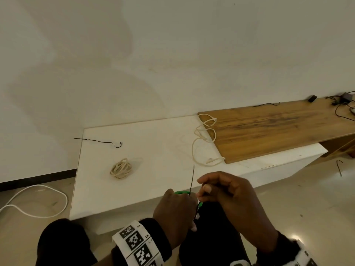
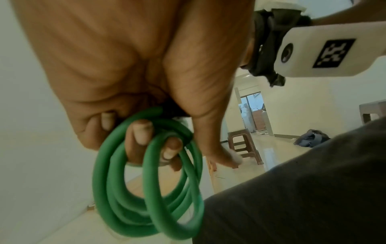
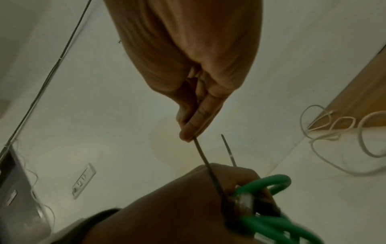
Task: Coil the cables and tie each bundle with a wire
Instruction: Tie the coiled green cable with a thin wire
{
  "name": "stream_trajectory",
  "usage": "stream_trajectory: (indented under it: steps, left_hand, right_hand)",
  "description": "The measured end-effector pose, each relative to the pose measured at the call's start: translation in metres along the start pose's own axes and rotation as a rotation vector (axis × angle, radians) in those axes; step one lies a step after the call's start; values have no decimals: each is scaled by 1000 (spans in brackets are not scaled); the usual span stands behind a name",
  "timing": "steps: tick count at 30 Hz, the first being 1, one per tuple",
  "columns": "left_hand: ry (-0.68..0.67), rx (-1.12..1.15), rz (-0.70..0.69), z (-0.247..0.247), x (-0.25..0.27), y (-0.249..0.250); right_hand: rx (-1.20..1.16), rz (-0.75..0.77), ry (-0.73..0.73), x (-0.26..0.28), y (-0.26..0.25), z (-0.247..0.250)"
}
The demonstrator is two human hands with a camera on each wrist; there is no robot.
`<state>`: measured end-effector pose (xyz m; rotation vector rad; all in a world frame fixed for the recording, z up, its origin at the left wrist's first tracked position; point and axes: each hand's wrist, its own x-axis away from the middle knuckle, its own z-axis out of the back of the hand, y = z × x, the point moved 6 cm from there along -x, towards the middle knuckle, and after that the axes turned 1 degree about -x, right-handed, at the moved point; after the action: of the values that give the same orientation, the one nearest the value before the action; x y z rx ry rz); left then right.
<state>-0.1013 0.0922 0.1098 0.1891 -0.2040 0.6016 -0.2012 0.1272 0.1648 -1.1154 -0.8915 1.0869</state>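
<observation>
Tying: green cable coil [image 2: 146, 189] wrapped by black tie wire [image 3: 205, 162], above the lap, before the surface [image 1: 153, 150].
Left hand [image 1: 175, 212]: grip curled round coil.
Right hand [image 1: 230, 194]: grip pinching wire end.
Done: cream bundle [image 1: 121, 168] coiled, tie unclear.
Left: loose cream cable [image 1: 205, 143], spare wire [image 1: 99, 141].

White platform [image 1: 157, 143], wooden board [image 1: 272, 129] lying across its right end, brown plastic stool [image 2: 244, 145], wall socket [image 3: 83, 180]

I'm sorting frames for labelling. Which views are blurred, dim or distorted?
Head view: dim, yellowish, the white table edges bowed by the wide lens. Left wrist view: brightest; the green cable is soft at its lower loops. Right wrist view: dim, the left hand and the cable motion-blurred, while the black wire stays fairly crisp.
</observation>
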Motion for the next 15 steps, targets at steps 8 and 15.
stream_trajectory:
  steps: [8,15]
  left_hand:
    - [136,71,-116,2,0,16]
    - [166,47,-164,-3,2,17]
  right_hand:
    - [104,3,41,-23,8,15]
    - [-266,-144,61,-10,31,22]
